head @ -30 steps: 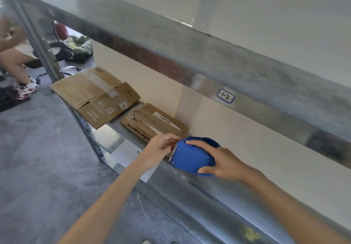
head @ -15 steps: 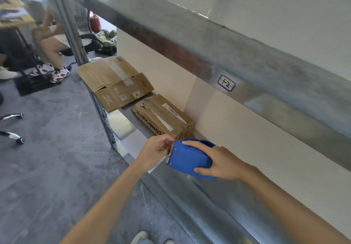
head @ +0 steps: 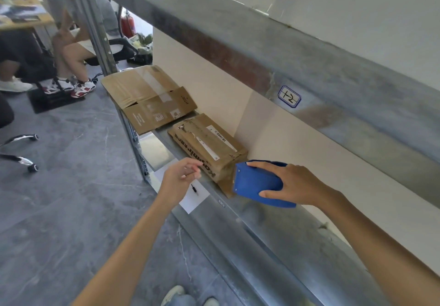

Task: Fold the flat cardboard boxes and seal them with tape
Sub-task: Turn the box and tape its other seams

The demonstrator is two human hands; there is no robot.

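- Metal shelf (head: 273, 229): dull galvanised steel, scuffed and faintly reflective; it carries both boxes along the wall side; a sticker (head: 289, 96) with handwritten marks sits on the beam above
- Flat cardboard box (head: 147, 98): brown corrugated board, creased, with old clear tape and printed marks; it lies at the far end of the shelf, overhanging the front edge; judged not yet folded
- Folded box (head: 209, 143): a squat, dented carton with a white label strip and bold lettering; it sits between the flat one and the dispenser
- Tape dispenser (head: 257, 184): smooth blue plastic, rounded shell, its flat front end just beside the folded box's near corner
- Right hand (head: 300, 184): fingers (head: 264, 164) wrapped over the dispenser, gripping it
- Left hand (head: 178, 179): fingers (head: 190, 162) curled with the tips together; whether they pinch a clear tape end I cannot tell
- Step in hand, likely: drawing tape out to seal; next calls for laying the tape end on the carton's seam and pulling the dispenser along it
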